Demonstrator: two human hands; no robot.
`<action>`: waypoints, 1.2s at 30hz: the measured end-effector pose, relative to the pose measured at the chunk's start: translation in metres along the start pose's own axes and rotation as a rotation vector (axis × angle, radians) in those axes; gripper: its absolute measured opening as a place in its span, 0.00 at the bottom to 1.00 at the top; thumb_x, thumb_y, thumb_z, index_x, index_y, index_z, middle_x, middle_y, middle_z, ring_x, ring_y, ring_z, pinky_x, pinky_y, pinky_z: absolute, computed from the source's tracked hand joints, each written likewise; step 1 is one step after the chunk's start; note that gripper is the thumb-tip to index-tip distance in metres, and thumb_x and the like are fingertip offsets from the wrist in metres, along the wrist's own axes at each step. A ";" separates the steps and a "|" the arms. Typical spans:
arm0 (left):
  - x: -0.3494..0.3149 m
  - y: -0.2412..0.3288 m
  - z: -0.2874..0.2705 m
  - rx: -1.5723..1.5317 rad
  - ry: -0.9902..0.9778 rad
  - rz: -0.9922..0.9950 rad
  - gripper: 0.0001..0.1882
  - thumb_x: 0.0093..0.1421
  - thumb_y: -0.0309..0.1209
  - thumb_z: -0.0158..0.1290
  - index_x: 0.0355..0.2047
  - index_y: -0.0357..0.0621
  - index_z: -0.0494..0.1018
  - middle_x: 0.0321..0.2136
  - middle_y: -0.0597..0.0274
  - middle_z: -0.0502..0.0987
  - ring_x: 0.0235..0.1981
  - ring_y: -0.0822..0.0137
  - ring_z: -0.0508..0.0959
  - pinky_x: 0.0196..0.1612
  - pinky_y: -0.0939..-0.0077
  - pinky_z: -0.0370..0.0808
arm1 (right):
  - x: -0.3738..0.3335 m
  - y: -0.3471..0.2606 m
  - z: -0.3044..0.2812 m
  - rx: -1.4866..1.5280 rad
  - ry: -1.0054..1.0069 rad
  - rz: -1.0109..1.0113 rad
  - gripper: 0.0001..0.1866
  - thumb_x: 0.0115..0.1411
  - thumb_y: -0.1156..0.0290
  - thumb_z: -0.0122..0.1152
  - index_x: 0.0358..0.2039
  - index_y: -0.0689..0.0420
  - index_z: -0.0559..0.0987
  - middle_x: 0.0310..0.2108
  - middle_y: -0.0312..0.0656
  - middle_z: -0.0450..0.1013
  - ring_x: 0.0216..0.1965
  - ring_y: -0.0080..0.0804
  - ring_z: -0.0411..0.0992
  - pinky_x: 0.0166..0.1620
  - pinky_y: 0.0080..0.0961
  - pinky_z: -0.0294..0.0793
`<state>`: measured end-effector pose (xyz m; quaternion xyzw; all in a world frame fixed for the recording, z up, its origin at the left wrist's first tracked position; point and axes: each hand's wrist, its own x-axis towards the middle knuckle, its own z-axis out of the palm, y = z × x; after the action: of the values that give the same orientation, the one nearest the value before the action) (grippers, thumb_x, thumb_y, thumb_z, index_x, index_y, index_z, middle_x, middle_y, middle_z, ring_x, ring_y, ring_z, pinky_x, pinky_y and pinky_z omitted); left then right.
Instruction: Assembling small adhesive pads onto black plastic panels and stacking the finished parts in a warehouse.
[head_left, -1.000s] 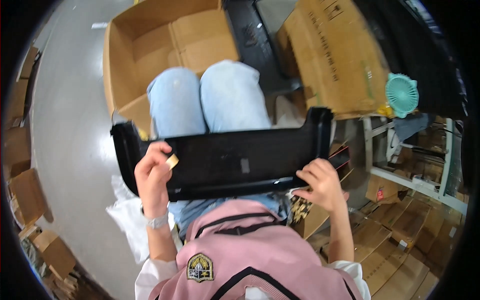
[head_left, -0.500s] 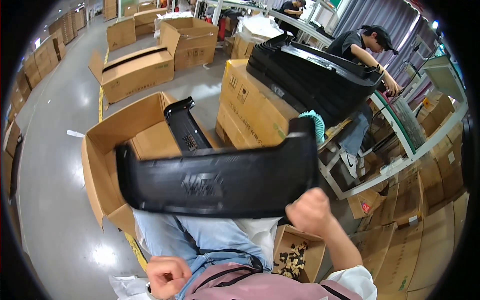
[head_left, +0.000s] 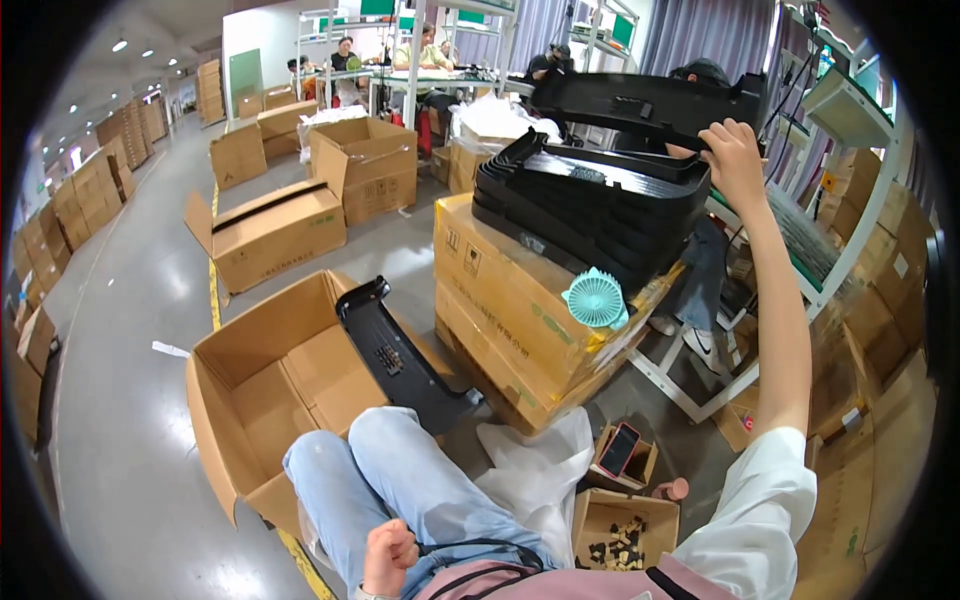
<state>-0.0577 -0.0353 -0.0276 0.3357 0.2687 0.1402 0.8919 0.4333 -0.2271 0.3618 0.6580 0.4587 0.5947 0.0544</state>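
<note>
My right hand (head_left: 735, 165) is stretched out and raised at the upper right, its fingers closed on one end of a long black plastic panel (head_left: 640, 105). The panel is held above a stack of similar black panels (head_left: 600, 210). Low over my lap, my left hand (head_left: 388, 552) is curled closed; whatever its fingers may hold is hidden. Another black panel (head_left: 385, 340) leans at the right side of an open cardboard box (head_left: 215, 400) in front of my knees.
The stack rests on taped cartons (head_left: 500, 290), with a turquoise fan (head_left: 596, 298) at their near edge. By my right leg are a small box (head_left: 660, 520) of black and tan pieces, and a phone (head_left: 619, 450) on another box. A co-worker (head_left: 700, 72) is partly hidden behind the raised panel.
My right hand has carried the panel from over my lap up and away to the right, above the stack. My left hand has shifted slightly rightward in view and stays closed.
</note>
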 end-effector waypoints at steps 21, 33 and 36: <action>0.044 -0.020 0.011 -0.094 0.394 -0.198 0.15 0.56 0.37 0.53 0.16 0.55 0.60 0.10 0.77 0.56 0.09 0.79 0.55 0.10 0.83 0.51 | 0.000 0.039 0.168 -0.221 -0.872 0.503 0.13 0.54 0.74 0.50 0.38 0.52 0.80 0.43 0.46 0.75 0.47 0.38 0.74 0.57 0.49 0.58; 0.081 0.000 0.011 0.089 0.105 -0.146 0.14 0.58 0.32 0.46 0.16 0.50 0.59 0.09 0.74 0.52 0.09 0.76 0.53 0.13 0.80 0.49 | -0.005 0.055 0.180 0.006 -0.870 0.170 0.15 0.46 0.77 0.54 0.36 0.52 0.82 0.33 0.47 0.77 0.39 0.42 0.76 0.42 0.34 0.75; 0.085 0.013 0.018 -0.063 0.107 -0.104 0.15 0.61 0.36 0.45 0.17 0.51 0.59 0.09 0.74 0.52 0.09 0.77 0.52 0.14 0.80 0.49 | 0.022 -0.049 0.112 0.164 -0.190 0.097 0.09 0.49 0.69 0.52 0.25 0.60 0.78 0.25 0.50 0.73 0.32 0.47 0.73 0.36 0.38 0.73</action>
<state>0.0206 0.0016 -0.0402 0.2853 0.3286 0.1199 0.8923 0.4970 -0.1314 0.3156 0.7351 0.4661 0.4921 0.0147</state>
